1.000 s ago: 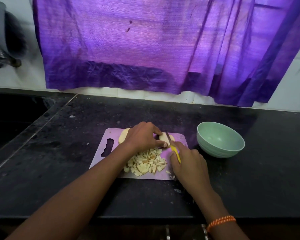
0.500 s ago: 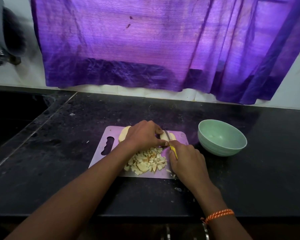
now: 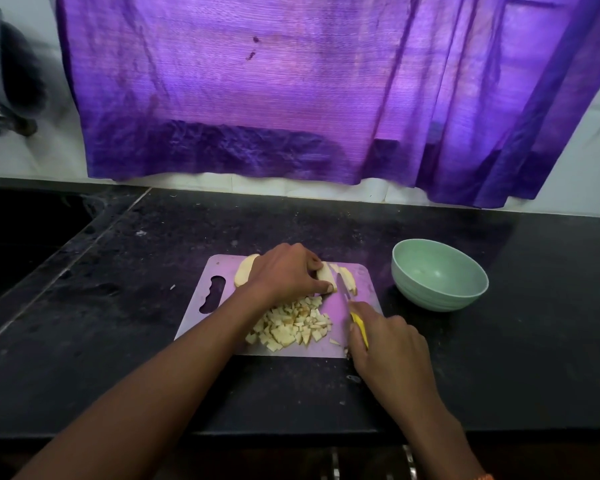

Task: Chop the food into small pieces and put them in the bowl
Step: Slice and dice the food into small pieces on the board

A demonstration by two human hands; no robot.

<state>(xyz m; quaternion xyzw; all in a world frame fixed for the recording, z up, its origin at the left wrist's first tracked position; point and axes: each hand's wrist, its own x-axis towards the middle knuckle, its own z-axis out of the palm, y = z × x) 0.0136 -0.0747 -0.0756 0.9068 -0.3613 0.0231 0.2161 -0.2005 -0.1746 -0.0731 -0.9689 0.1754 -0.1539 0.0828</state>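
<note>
Hands: left hand (image 3: 288,271) lies palm-down on the far half of the cutting board (image 3: 219,268), fingers curled over a pale food piece (image 3: 325,274), pinning it to the board. Right hand (image 3: 388,344) is wrapped round the yellow handle of the knife (image 3: 344,295), blade pointing away from the body, edge just right of the left fingertips (image 3: 329,288). Both forearms come in from the bottom edge, left one diagonal from the lower left.

Tabletop (image 3: 118,375): dark speckled stone, purple curtain (image 3: 257,98) hanging behind it.

Cutting board: lilac, grip hole at its left end, centred on the tabletop.

Bowl (image 3: 478,292): pale green, on the tabletop right of the board, apart from it. No food visible inside.

Food on the board:
- pile of small cubes (image 3: 291,327) on the near half, between the 2 wrists, below the left hand
- uncut slice (image 3: 245,271) sticking out at the left hand's left side
- 1 or 2 cut slivers (image 3: 349,278) just right of the blade

Dark sink recess (image 3: 21,237) at far left.
</note>
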